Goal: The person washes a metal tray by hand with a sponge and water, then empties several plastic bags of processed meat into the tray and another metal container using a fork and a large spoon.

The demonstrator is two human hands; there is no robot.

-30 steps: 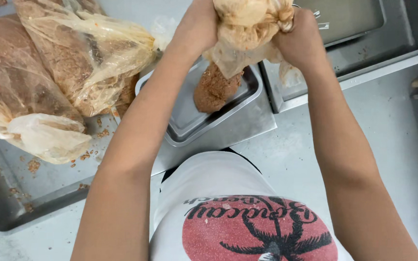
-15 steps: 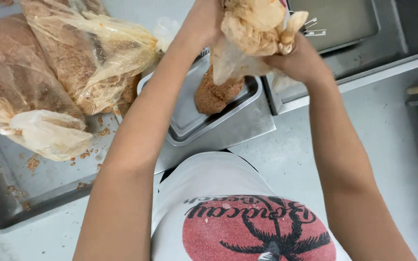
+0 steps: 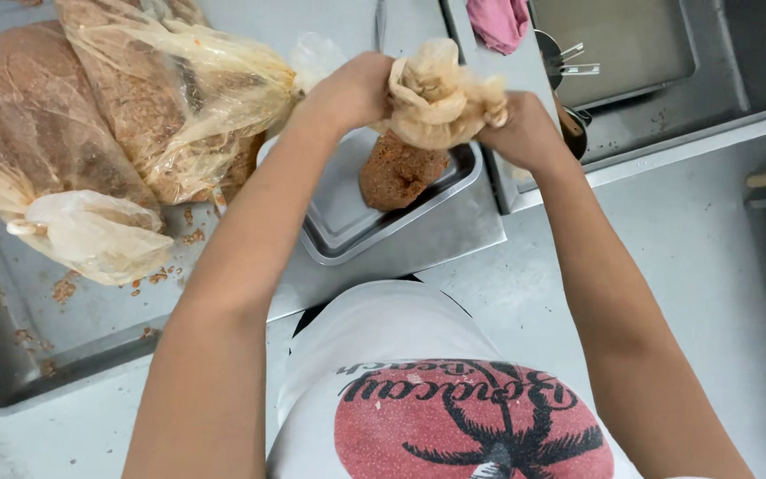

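A person at a steel table (image 3: 454, 235) grips a small bag (image 3: 414, 133) with both hands: the left hand (image 3: 352, 89) and the right hand (image 3: 520, 133) are each closed tight on the crumpled, translucent tan plastic bunched between them. The bag hangs upright, its long axis running top to bottom, neck up in the fists and its rounded, grainy reddish-brown load resting on a shallow rectangular metal tray (image 3: 356, 222). To the left, two big bags (image 3: 90, 115) of the same coarse brown stuff lie on their sides in wrinkled clear plastic, knotted ends toward the person, with crumbs (image 3: 64, 288) scattered on the steel. A pink cloth (image 3: 500, 19) sits beyond the hands, beside a sink (image 3: 631, 53).
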